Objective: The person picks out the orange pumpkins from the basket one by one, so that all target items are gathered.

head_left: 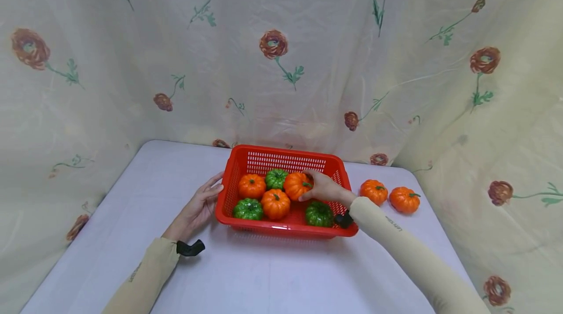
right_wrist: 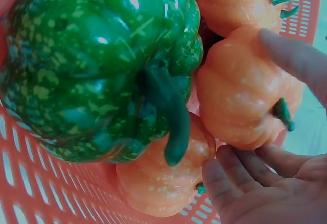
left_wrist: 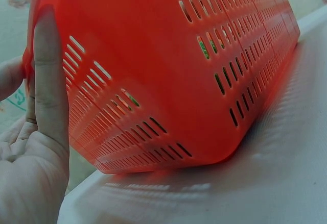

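Right hand [head_left: 324, 188]: fingers [right_wrist: 232, 180] loosely spread around an orange pumpkin [head_left: 297, 185], thumb at its far side, fingertips at its near side; touching, not clamped tight. Pumpkin sits inside the red basket [head_left: 286, 228], right of centre.

Left hand [head_left: 201, 205]: fingers [left_wrist: 50, 81] straight, pressed flat against the basket's left outer wall, at 9 o'clock from the basket.

Basket contents: two more orange pumpkins, three green pumpkins; one green pumpkin [head_left: 319, 214] lies at 6 o'clock from the right hand, just beside the wrist.

Desk [head_left: 264, 275]: two orange pumpkins [head_left: 389, 196] at 3 o'clock from the basket, outside it.
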`<state>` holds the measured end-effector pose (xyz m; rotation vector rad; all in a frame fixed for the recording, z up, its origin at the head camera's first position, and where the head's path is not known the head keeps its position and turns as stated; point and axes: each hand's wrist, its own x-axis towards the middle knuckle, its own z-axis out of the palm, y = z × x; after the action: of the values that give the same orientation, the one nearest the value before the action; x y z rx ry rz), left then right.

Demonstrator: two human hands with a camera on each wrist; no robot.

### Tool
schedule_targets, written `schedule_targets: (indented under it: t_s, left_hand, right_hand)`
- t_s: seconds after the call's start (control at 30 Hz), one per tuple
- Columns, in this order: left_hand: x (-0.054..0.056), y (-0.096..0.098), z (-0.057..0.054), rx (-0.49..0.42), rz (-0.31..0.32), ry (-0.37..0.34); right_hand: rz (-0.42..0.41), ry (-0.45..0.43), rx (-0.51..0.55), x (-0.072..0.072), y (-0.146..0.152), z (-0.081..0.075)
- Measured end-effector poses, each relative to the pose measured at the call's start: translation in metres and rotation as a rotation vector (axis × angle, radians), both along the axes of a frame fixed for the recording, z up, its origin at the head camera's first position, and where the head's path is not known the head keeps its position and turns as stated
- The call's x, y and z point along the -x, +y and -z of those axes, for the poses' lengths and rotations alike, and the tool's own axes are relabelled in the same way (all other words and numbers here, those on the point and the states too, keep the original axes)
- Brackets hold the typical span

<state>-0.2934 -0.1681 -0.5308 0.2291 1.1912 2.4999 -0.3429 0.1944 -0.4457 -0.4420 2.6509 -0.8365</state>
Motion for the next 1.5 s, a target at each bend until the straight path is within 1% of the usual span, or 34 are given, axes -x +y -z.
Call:
schedule_targets:
  t_s: [0.13, 0.3, 0.53, 0.73, 0.8, 0.87, 1.03, 1.13, 1.2, 1.37, 1.5]
  left_hand:
    - [0.000, 0.000, -0.001, 0.002, 0.001, 0.002]
    - [-0.001, 0.000, -0.002, 0.003, 0.002, -0.003]
    - [-0.002, 0.001, -0.003, 0.009, -0.002, -0.006]
    - [-0.001, 0.001, -0.004, 0.008, -0.007, -0.015]
    - [-0.001, 0.001, -0.004, 0.002, -0.007, -0.024]
    - [-0.002, 0.001, -0.004, 0.006, -0.005, -0.018]
    - [-0.003, 0.001, -0.003, -0.001, 0.004, 0.001]
    - [-0.004, 0.001, -0.002, -0.003, 0.006, -0.004]
    - [-0.004, 0.001, -0.002, -0.001, 0.006, -0.012]
    - [-0.004, 0.001, -0.002, 0.008, 0.007, -0.006]
    - [-0.003, 0.000, -0.003, 0.006, 0.004, -0.004]
  right_hand:
    - [0.009, 0.015, 0.010, 0.003, 0.001, 0.003]
    - [-0.001, 0.025, 0.019, 0.001, 0.002, 0.002]
    - [0.026, 0.001, 0.030, 0.002, 0.002, 0.000]
    - [0.040, 0.015, 0.028, 0.005, 0.005, -0.002]
    - [0.043, 0.005, 0.024, 0.004, 0.004, -0.002]
    - [0.047, -0.008, 0.029, 0.003, 0.004, -0.002]
    - [0.018, -0.001, 0.020, 0.001, 0.003, -0.001]
    - [0.005, 0.013, 0.003, 0.000, 0.003, 0.000]
    - [0.011, 0.010, 0.008, -0.001, 0.003, 0.000]
    - [0.015, -0.011, 0.041, -0.003, 0.004, -0.006]
    - [0.003, -0.020, 0.063, -0.006, 0.009, -0.017]
